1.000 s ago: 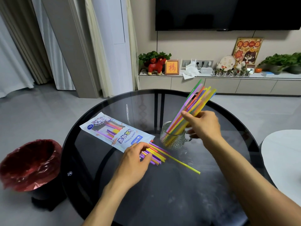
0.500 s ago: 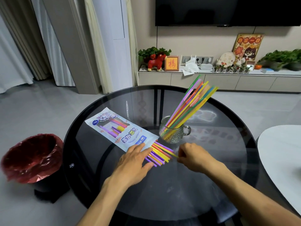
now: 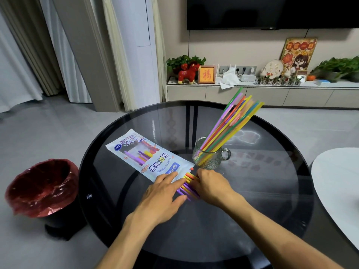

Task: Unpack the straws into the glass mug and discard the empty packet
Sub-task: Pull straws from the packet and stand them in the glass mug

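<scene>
Since the earlier frame, right hand (image 3: pixel 210 185) has closed in, fingers curled over the loose straws (image 3: pixel 188 186) at frame centre; left hand (image 3: pixel 164 191) lies flat, fingers spread, pressing the packet (image 3: pixel 149 159).

Both my forearms reach up from the bottom of the frame toward its center. My left hand (image 3: pixel 165 189) lies palm down with fingers straight and spread. My right hand (image 3: pixel 210 186), just beside it, has fingers curled downward.

Red toy horse (image 3: pixel 188 73) & framed pic (image 3: pixel 206 74) on TV cabinet (image 3: pixel 272 94).
</scene>
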Available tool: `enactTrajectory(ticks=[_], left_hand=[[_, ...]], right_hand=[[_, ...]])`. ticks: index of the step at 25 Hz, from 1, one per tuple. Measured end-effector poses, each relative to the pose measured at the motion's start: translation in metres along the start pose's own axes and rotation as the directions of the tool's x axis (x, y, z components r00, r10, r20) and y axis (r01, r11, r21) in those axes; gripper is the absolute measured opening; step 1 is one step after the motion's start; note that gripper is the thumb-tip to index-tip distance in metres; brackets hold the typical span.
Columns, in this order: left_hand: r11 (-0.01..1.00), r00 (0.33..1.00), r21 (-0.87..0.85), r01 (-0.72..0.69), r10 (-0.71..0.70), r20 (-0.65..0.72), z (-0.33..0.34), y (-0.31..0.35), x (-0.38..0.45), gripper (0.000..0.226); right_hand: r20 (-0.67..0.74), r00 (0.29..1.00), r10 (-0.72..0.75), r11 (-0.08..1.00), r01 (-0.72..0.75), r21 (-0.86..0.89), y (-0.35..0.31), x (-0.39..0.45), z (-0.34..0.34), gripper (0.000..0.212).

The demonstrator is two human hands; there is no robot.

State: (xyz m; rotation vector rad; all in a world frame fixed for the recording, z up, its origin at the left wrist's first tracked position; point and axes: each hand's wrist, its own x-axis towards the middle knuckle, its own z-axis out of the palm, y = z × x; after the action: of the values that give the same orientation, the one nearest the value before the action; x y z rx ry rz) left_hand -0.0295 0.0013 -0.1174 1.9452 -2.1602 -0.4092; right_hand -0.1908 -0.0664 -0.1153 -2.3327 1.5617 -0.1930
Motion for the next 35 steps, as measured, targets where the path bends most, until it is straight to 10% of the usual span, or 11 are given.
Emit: enactTrajectory(ticks=[15,24,27,30,35], left_hand=[[0.998,0.998,0.027,0.064,-0.064,0.011,-0.001,-0.001,0.008,0.060],[0.992,0.996,-0.090,0.091,-0.091,0.012,0.003,-0.008,0.016,0.063],[0.958,0.956,-0.282,0.045,-0.123,-0.265,-0.001,-0.001,0.018,0.058],[0.997,0.786,0.024,-0.068,0.069,-0.614,-0.011,0.016,0.015,0.058],[0.927,0.748,0.276,-0.253,0.369,-0.552,-0.015,0.038,0.010,0.050]], right_hand=[[0.230,0.970,0.072,0.971,-0.015,-0.240,0.031,-0.009,-0.071,0.021],[0.340,0.936,0.089,0.896,-0.224,0.384,0.087,-0.056,-0.158,0.025],[0.229,0.973,0.036,0.800,-0.165,0.577,0.079,-0.051,-0.144,0.023],[0.323,0.945,-0.054,0.792,-0.157,0.591,0.059,-0.043,-0.120,0.021],[0.534,0.771,-0.346,0.684,-0.182,0.706,0.024,-0.047,-0.115,0.037]])
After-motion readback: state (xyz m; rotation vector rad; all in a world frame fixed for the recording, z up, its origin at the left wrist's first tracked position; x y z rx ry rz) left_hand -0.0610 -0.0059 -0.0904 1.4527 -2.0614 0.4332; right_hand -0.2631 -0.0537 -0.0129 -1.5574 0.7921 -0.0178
